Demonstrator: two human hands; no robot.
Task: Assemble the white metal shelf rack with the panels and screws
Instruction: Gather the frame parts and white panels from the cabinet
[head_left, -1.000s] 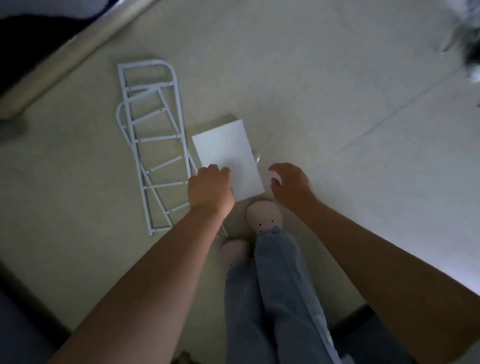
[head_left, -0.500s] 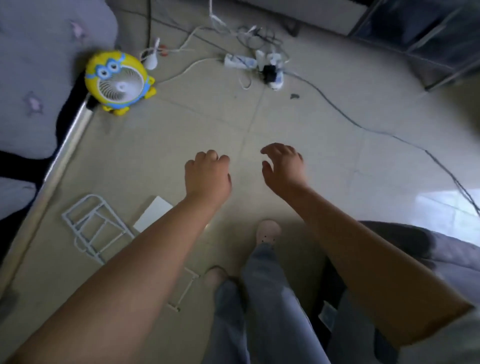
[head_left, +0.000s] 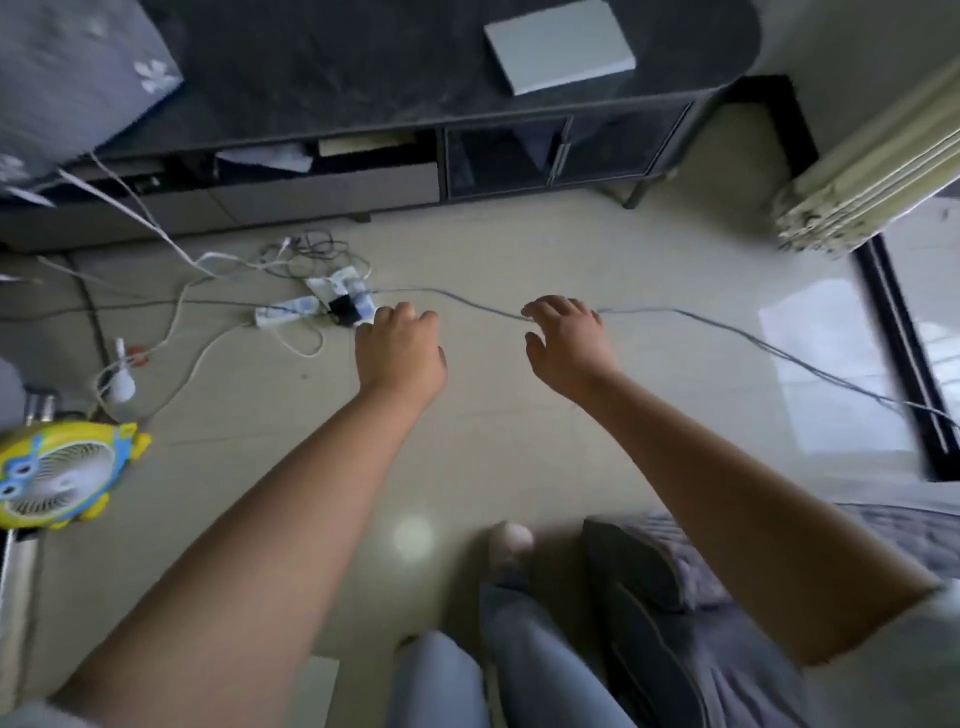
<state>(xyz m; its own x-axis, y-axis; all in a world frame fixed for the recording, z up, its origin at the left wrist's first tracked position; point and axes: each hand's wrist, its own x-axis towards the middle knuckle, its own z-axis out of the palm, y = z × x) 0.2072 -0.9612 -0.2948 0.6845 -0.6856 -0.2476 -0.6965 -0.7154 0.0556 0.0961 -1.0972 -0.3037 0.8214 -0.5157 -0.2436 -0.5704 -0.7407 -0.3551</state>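
Tiled floor (head_left: 675, 249), white panel (head_left: 558, 44) atop dark cabinet (head_left: 311, 62) beyond. Left hand (head_left: 400, 353), right hand (head_left: 569, 343) empty, loosely curled. Likely fetching parts: reach, grip panel.

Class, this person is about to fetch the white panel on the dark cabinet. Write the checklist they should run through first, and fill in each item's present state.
1. Right hand free: ok, fingers loosely spread and holding nothing.
2. Left hand free: cannot tell, fingers curled under and palm hidden.
3. White panel in sight: ok, lying flat on the dark cabinet.
4. Walking path safe: not ok, a grey cable and a power strip lie across the floor ahead.
5. Screws located: cannot tell, none visible.
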